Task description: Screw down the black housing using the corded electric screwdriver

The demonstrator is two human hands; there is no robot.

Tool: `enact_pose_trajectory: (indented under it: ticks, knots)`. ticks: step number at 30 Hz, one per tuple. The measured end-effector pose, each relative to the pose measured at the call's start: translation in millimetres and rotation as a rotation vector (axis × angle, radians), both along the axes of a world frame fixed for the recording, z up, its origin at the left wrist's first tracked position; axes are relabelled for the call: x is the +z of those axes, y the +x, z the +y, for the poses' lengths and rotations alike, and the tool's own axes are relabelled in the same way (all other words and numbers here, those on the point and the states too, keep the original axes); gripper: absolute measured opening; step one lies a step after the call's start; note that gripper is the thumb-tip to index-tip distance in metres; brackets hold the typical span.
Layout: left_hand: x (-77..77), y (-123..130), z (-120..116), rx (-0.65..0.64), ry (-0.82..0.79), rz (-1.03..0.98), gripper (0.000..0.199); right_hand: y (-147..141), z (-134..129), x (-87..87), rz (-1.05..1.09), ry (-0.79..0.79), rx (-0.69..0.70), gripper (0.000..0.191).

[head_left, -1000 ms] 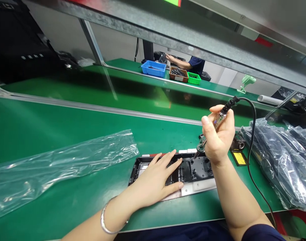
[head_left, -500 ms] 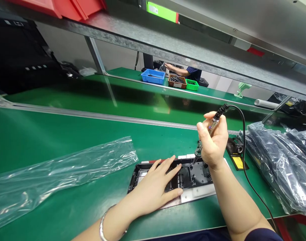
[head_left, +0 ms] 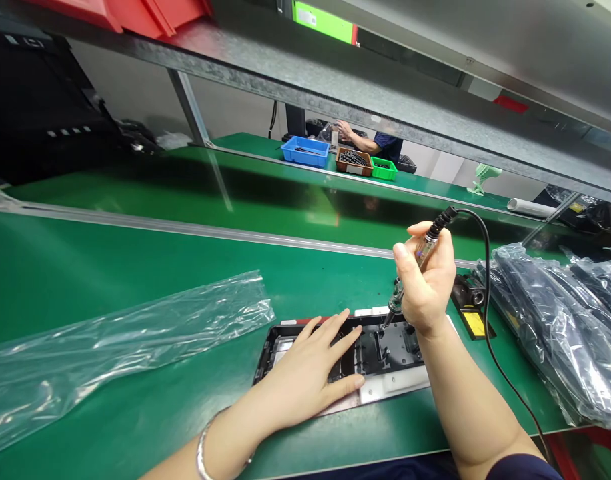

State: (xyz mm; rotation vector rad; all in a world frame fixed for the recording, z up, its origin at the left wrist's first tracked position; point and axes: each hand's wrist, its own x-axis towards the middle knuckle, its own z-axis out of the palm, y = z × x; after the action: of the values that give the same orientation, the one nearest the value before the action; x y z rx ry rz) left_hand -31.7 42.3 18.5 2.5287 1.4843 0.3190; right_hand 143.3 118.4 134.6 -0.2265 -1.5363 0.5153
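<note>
A long black plastic panel (head_left: 393,343) with white edge pieces lies flat on the green bench near its front edge. My left hand (head_left: 313,367) rests palm down on the panel's left half, fingers spread, holding it still. My right hand (head_left: 425,280) is closed around a soldering iron (head_left: 420,257) with a clear handle and a black cord running off to the right. The iron points down and its tip touches the panel's inner face just right of my left fingertips. A bracelet sits on my left wrist.
An empty clear plastic bag (head_left: 115,343) lies on the bench at left. A pile of bagged black parts (head_left: 560,320) fills the right side. An iron stand (head_left: 468,307) with a yellow pad sits behind the panel. Across the conveyor, another person's hands work near blue (head_left: 305,151), brown and green bins.
The view tilted slightly a second ago and has since held steady. Both my hands stay on the panel, with the iron tip at nearly the same spot. The far person's hands shifted.
</note>
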Motion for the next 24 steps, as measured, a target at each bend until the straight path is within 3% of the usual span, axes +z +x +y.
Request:
enact_pose_trajectory:
  ticks: [24]
  knots:
    - [0.4,1.9,0.1,0.009,-0.041,-0.039,0.074,0.5,-1.6,1.8,0.011,-0.006,-0.071,0.013]
